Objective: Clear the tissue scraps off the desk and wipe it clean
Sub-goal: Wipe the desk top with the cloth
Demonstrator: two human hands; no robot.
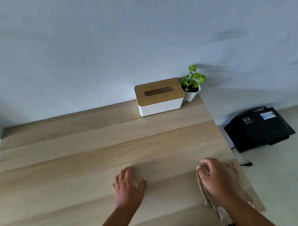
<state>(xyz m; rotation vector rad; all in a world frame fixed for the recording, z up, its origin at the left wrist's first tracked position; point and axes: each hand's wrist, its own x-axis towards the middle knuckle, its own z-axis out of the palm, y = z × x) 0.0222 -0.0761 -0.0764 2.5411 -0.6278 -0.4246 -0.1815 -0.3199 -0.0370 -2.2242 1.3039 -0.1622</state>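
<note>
A light wooden desk (77, 162) fills the lower left of the view. My right hand (214, 177) presses flat on a beige cloth (237, 180) near the desk's right edge, close to me. The cloth trails back under my wrist toward the front edge. My left hand (127, 182) rests palm down on the bare wood in the middle, fingers spread, with nothing visible in it. No tissue scraps show on the desk surface.
A white tissue box with a wooden lid (159, 97) stands at the back right against the wall. A small potted plant (192, 87) sits beside it in the corner. A black box (258, 130) lies on the floor right of the desk.
</note>
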